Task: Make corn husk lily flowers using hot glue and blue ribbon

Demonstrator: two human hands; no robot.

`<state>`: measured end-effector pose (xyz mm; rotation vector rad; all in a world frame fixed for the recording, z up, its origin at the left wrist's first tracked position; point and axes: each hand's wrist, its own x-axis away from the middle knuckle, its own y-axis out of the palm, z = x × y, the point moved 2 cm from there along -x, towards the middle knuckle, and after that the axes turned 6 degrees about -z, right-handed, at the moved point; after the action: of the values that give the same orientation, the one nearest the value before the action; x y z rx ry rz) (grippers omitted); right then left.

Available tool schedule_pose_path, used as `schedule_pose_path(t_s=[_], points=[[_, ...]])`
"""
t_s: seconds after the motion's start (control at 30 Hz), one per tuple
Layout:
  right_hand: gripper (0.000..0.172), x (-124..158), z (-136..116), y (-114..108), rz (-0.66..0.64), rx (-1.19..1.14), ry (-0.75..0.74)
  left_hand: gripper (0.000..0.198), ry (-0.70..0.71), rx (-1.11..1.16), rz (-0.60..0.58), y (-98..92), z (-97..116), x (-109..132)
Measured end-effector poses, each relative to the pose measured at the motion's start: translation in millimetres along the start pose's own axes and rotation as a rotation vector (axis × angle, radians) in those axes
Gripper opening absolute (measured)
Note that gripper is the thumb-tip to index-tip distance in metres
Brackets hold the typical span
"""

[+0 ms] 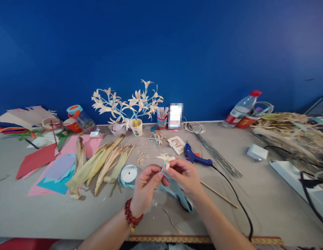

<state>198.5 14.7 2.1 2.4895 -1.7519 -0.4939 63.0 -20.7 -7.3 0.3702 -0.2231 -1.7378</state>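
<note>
A cream corn-husk flower (167, 158) is held above the table between my two hands, its stem wrapped in light blue. With thumb and fingers pinched together, my left hand (146, 183) grips the stem just under the petals. My right hand (186, 176) is closed at the same spot, thumb and forefinger against the flower's base. Light blue ribbon (177, 189) hangs from between the hands to the table. It seems to lead towards the ribbon spool (129, 173) left of my hands. My fingers partly hide the stem.
A blue glue gun (195, 155) with a black cord lies to the right, near a wire bundle (218, 156) and a thin stick (219, 194). Dried husks (104, 166) and coloured paper (38, 160) lie left. Finished flowers stand in a cup (136, 128). A power strip (294, 178) lies far right.
</note>
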Motion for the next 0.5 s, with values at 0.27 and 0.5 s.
schedule_pose_path(t_s=[0.27, 0.5], points=[[0.019, -1.2, -2.7, 2.3, -0.143, -0.116, 0.096, 0.016, -0.217, 0.438, -0.186, -4.0, -8.6, -5.9], [0.023, -2.1, -7.5, -2.9, -0.009, 0.169, -0.019, 0.014, -0.110, 0.122, -0.032, -4.3, -4.2, -7.1]])
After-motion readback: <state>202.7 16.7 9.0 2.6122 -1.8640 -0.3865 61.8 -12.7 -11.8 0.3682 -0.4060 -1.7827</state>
